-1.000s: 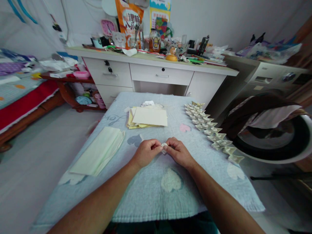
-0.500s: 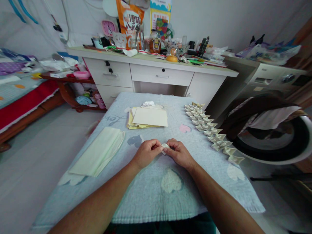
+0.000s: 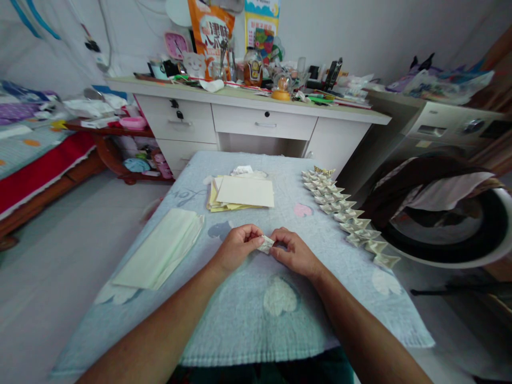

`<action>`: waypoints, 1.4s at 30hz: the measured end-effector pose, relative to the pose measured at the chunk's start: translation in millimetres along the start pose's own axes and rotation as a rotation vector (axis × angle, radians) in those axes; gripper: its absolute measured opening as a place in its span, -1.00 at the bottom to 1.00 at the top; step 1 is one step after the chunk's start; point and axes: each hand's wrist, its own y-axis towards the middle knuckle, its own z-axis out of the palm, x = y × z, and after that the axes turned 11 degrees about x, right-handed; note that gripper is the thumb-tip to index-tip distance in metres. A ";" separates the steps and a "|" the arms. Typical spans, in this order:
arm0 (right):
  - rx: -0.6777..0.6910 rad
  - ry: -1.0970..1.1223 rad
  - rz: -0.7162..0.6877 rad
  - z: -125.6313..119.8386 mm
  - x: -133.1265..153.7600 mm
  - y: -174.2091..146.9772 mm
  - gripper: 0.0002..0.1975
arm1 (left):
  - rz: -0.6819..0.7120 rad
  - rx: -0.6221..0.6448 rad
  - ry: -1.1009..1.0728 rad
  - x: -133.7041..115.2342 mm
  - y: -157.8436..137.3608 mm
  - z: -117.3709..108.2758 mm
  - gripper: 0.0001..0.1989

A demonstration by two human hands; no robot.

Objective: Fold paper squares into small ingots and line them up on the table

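A small folded piece of paper point(image 3: 266, 245) is held just above the cloth-covered table point(image 3: 240, 330). My left hand point(image 3: 239, 244) pinches its left end between thumb and fingers. At the paper's right edge, the thumb and fingertips of my right hand point(image 3: 294, 253) close on it. Beyond my hands lies a stack of cream and yellow paper sheets point(image 3: 246, 191). Several folded paper boats point(image 3: 348, 216) stand in a slanting row to the right. A pile of long pale-green folded paper point(image 3: 160, 249) rests on the left.
A crumpled white paper point(image 3: 242, 170) lies behind the stack. Past the table stands a white desk point(image 3: 264, 118) crowded with jars, a pink clock and bags. On the right is a washing machine point(image 3: 444, 133) with its round door open and laundry hanging out.
The folded paper shows more between my hands, which have moved slightly apart. My left hand has shifted a little left. The sheets and the boats stay where they were.
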 end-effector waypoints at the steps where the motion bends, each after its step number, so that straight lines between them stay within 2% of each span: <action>1: -0.006 0.009 -0.004 -0.9 0.4 -0.2 -0.79 | 0.002 -0.005 -0.017 0.0 -0.1 -0.1 -0.82; 9: -0.027 0.017 -0.004 -0.3 0.8 1.5 -0.65 | 0.006 -0.001 -0.020 3.8 0.1 -1.3 -0.83; 23: -0.097 0.028 -0.010 3.5 -4.3 2.7 -0.62 | 0.025 0.017 0.080 4.9 -1.3 -3.1 -0.83; 30: -0.095 -0.001 -0.010 2.7 -4.9 2.4 -0.61 | 0.014 0.013 0.110 6.5 -2.6 -3.7 -0.75; 35: -0.061 0.016 -0.018 1.7 -3.3 1.1 -0.72 | 0.007 0.022 0.167 3.8 -3.4 -5.2 -0.79; 38: -0.100 0.073 -0.021 3.1 -3.7 0.1 -0.85 | 0.019 0.012 0.147 4.3 -2.6 -5.2 -0.80; 42: -0.161 0.158 -0.035 6.0 -5.8 0.3 -0.90 | 0.043 0.006 0.076 8.0 -1.1 -4.2 -0.84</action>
